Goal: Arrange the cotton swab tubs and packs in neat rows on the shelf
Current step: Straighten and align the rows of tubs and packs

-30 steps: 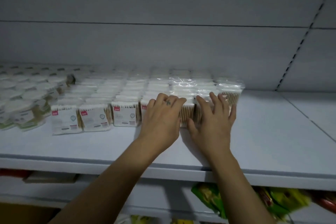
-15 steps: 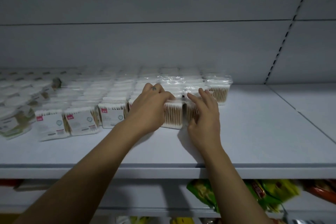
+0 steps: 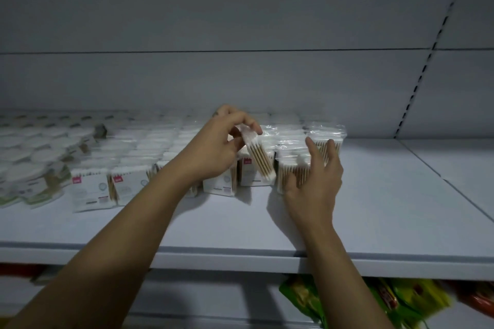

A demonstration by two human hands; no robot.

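This was a shop. A white metal display shelf (image 3: 374,208) carried many identical cotton swab packs (image 3: 88,189) in rows, with matching tubs (image 3: 32,168) massed at the left. A slotted upright (image 3: 427,56) ran up the back panel at the right, and bright snack bags (image 3: 401,299) lay on the level below.

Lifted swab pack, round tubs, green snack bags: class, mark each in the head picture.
lifted swab pack (image 3: 258,160), head view, its wooden sticks.
round tubs (image 3: 28,172), head view, a white lid.
green snack bags (image 3: 302,299), head view, green wrapper.

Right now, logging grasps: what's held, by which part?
Left hand pinches a clear pack of wooden cotton swabs by its upper end; right hand holds nothing.
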